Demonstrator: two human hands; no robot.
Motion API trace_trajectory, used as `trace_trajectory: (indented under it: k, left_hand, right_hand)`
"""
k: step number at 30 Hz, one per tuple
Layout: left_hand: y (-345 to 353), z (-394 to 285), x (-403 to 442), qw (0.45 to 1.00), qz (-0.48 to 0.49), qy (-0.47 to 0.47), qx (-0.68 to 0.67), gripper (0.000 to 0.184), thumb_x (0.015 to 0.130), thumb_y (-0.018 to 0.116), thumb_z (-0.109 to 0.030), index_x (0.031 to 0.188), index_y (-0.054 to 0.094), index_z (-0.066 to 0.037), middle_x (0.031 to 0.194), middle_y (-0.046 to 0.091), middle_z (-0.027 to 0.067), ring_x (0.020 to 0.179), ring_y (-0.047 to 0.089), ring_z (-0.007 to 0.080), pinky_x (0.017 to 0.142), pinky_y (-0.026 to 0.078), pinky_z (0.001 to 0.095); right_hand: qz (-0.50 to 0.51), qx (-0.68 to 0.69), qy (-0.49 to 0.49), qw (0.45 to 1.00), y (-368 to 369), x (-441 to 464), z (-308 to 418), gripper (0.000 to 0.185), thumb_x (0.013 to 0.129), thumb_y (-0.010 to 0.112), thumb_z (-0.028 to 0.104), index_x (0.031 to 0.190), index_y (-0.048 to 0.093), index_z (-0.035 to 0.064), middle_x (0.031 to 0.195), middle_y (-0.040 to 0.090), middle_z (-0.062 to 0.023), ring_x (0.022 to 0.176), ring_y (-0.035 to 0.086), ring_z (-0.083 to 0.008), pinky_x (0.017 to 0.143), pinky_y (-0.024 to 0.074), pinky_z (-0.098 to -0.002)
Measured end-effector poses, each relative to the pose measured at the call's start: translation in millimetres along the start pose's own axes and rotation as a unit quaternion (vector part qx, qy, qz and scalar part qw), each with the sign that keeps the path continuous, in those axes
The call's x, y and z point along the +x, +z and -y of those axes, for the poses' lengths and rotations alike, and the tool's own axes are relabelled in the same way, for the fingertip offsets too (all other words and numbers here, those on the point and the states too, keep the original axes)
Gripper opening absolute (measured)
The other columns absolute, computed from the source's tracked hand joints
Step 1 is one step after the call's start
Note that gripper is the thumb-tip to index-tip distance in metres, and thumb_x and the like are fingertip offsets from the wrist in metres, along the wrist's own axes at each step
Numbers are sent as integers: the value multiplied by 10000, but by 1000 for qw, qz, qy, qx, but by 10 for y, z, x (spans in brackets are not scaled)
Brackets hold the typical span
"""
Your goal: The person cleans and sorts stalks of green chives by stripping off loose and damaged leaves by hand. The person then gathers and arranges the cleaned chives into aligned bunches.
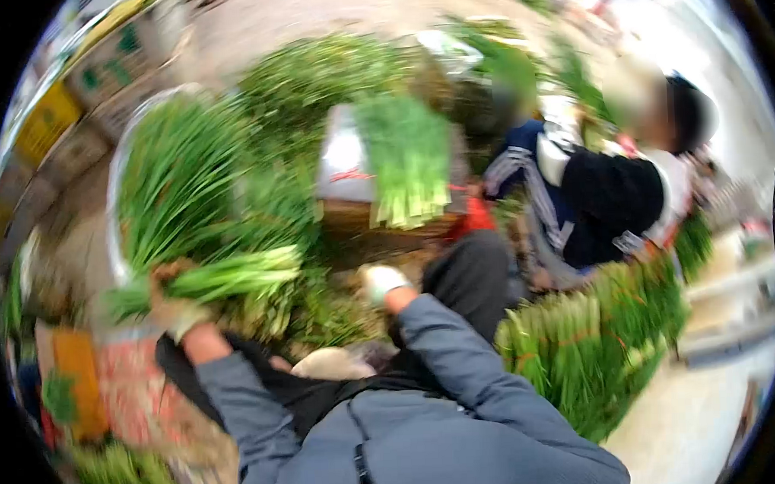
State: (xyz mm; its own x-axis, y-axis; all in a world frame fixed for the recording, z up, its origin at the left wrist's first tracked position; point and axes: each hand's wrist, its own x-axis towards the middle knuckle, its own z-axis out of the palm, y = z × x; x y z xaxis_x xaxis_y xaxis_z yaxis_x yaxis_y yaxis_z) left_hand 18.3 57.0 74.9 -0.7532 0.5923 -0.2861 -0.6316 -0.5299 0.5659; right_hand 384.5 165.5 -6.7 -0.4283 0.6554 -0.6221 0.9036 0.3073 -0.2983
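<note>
My left hand (172,308), in a pale glove, is closed around a loose bunch of garlic chives (249,274). Their pale stem ends point right and the green leaves trail left. My right hand (381,284), also in a whitish glove, hovers in front of my lap, apart from the bunch. Motion blur hides how its fingers are set. Ahead of it, another bundle of chives (405,159) lies on a box-like stand (343,175), stem ends toward me. To the left, a white-rimmed container (115,211) holds a big heap of chives (177,178).
Loose leafy trimmings (319,72) pile up behind the stand. At right, tied chive bundles (582,346) stand packed in rows, and a person in dark clothes (611,202) sits close by. Cardboard boxes (116,68) line the far left. More bundles (125,478) lie at lower left.
</note>
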Motion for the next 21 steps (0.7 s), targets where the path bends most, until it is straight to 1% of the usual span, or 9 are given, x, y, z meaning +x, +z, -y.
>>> trace_trajectory:
  k: [2, 3, 8, 9, 11, 13, 15, 18, 21]
  left_hand:
    - [-46, 126, 8, 993, 62, 8, -104, 213, 908, 718, -215, 1020, 651, -47, 805, 691, 69, 762, 628, 213, 869, 540, 411]
    - [-97, 166, 37, 990, 97, 22, -100, 218, 908, 724, -228, 1004, 646, -48, 845, 703, 59, 784, 641, 210, 894, 536, 420]
    - [-158, 150, 133, 978, 98, -66, -170, 180, 919, 697, -197, 978, 647, -34, 923, 713, 80, 849, 689, 240, 945, 518, 465]
    - [-165, 148, 176, 971, 111, -92, -190, 178, 929, 683, -201, 969, 649, -30, 914, 713, 90, 851, 694, 248, 951, 517, 469]
    - [-176, 197, 242, 981, 84, -70, -158, 243, 964, 622, -266, 951, 659, -26, 904, 727, 129, 826, 703, 279, 954, 518, 486]
    - [-155, 194, 252, 980, 64, -70, -174, 245, 963, 623, -274, 945, 661, -32, 915, 732, 136, 827, 703, 288, 958, 520, 491]
    - [-140, 190, 213, 984, 1, -56, -166, 249, 965, 626, -299, 956, 646, -51, 903, 725, 112, 851, 700, 287, 937, 535, 496]
    - [-195, 232, 210, 987, 2, -32, -157, 238, 963, 635, -307, 981, 626, -70, 909, 711, 92, 867, 696, 281, 930, 541, 498]
    - [-185, 293, 151, 985, -4, -38, -169, 231, 972, 636, -306, 981, 618, -76, 915, 708, 87, 870, 690, 281, 947, 527, 498]
  right_hand:
    - [-195, 216, -148, 945, 23, 42, 3, 681, 831, 773, 362, 1376, 540, 25, 1290, 635, -229, 1193, 627, -341, 989, 496, -396]
    - [-230, 285, -206, 907, -44, -17, 76, 813, 806, 808, 334, 1463, 437, 30, 1364, 601, -194, 1055, 681, -267, 917, 523, -358]
    - [-180, 312, -299, 884, -398, -348, 682, 1091, 758, 862, 234, 1579, 162, 73, 1464, 500, -224, 850, 644, -163, 774, 539, -309]
    - [-227, 299, -332, 865, -332, -285, 811, 1031, 777, 837, 290, 1558, 199, 74, 1369, 584, -229, 1116, 661, -329, 946, 510, -402]
    - [-131, 299, -300, 896, -278, -220, 862, 880, 820, 801, 285, 1502, 300, 45, 1182, 683, -210, 1059, 682, -323, 911, 522, -383]
    - [-99, 384, -292, 870, -184, -184, 867, 371, 914, 695, 313, 1151, 655, 30, 942, 708, -139, 878, 701, -278, 756, 541, -370]
    - [-68, 394, -274, 875, 87, -37, 694, 309, 928, 662, 314, 1060, 700, 37, 974, 705, -172, 874, 694, -315, 757, 531, -402]
    - [-34, 39, -217, 975, 302, 172, 267, 320, 896, 695, 267, 1143, 700, 63, 1087, 706, -209, 978, 674, -382, 869, 528, -414]
    - [-144, 371, -178, 900, 166, -65, 457, 595, 870, 733, 312, 1359, 546, 30, 1261, 656, -210, 1116, 669, -311, 998, 498, -373]
